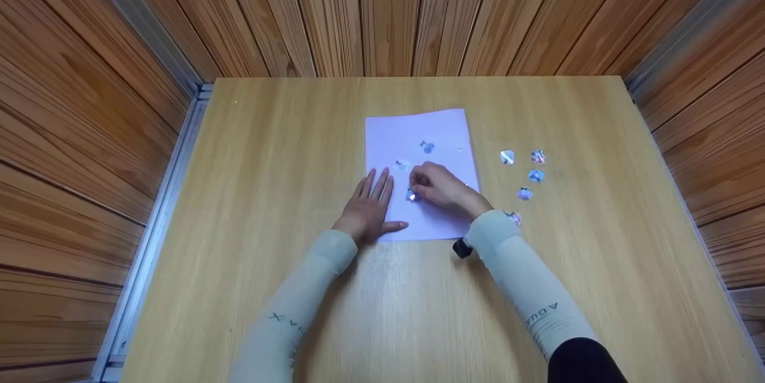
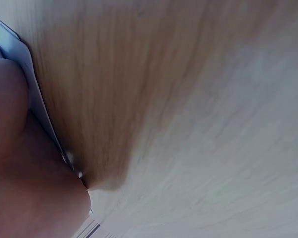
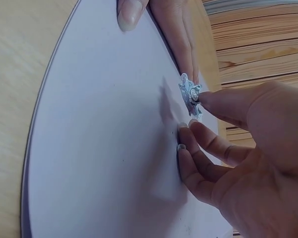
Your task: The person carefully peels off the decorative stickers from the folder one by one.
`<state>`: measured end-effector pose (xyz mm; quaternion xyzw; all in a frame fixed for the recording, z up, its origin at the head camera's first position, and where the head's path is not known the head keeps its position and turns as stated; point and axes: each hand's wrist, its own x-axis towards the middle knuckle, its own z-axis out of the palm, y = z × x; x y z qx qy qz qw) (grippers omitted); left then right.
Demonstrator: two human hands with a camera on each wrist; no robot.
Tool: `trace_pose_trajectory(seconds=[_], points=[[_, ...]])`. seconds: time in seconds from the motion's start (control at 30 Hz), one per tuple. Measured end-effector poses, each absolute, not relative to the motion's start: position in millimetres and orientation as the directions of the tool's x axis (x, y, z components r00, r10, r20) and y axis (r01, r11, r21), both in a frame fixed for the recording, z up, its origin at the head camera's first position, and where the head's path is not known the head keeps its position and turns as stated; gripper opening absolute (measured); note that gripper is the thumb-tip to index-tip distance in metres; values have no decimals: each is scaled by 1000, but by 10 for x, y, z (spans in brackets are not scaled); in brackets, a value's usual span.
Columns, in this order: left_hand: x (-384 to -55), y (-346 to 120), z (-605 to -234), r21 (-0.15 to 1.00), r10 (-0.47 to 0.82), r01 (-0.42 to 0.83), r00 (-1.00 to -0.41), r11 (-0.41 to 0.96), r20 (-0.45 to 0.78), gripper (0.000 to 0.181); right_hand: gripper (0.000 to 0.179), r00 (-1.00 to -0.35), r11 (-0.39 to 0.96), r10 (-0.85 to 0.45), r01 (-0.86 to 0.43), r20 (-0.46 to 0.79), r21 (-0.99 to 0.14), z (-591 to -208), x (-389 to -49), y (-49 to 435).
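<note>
A pale lilac sheet or thin booklet (image 1: 433, 224) lies on the table. My left hand (image 1: 366, 210) rests on its left side with fingers stretched out and the thumb near the lower edge. Over the middle of the page, my right hand (image 1: 441, 184) pinches a small shiny sticker (image 3: 190, 95) between thumb and finger; the right wrist view shows it tilted up from the surface, with the other fingertips against the page. One bluish sticker (image 1: 427, 146) sits higher on the page, and a paler sticker (image 1: 402, 165) lies just above the hands.
Right of the page, several loose stickers lie on the wooden table (image 1: 269, 192), among them a glossy pale sticker (image 1: 507, 157) and a purple sticker (image 1: 525, 193). Another sticker (image 1: 514, 217) is partly behind the right sleeve. Wood-panelled walls (image 1: 388, 12) enclose the table's back and sides.
</note>
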<state>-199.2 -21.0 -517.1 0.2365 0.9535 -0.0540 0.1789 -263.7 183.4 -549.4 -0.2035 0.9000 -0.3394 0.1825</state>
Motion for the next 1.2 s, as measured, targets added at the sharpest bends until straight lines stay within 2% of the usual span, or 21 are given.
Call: trace_pose_trajectory(seconds=[0.1, 0.43, 0.63, 0.77, 1.2], points=[[-2253, -298, -5731, 85, 501, 507, -786, 858, -362, 104, 7, -853, 691, -483, -234, -196, -683, -5480, -2621, 1838], [-2270, -276, -5784, 55, 474, 491, -796, 869, -376, 106, 6, -833, 689, -507, -237, -221, -685, -5400, -2547, 1948], [-2334, -276, -5944, 92, 463, 468, -789, 879, -405, 110, 6, -820, 660, -526, -228, -224, -716, -5261, -2460, 2122], [-2327, -298, -5963, 122, 478, 469, -791, 875, -381, 110, 7, -819, 647, -538, -249, -200, -721, -5166, -2390, 2274], [-2276, -312, -5847, 123, 501, 492, -787, 862, -362, 106, 8, -874, 667, -460, -221, -159, -712, -4978, -2119, 2628]])
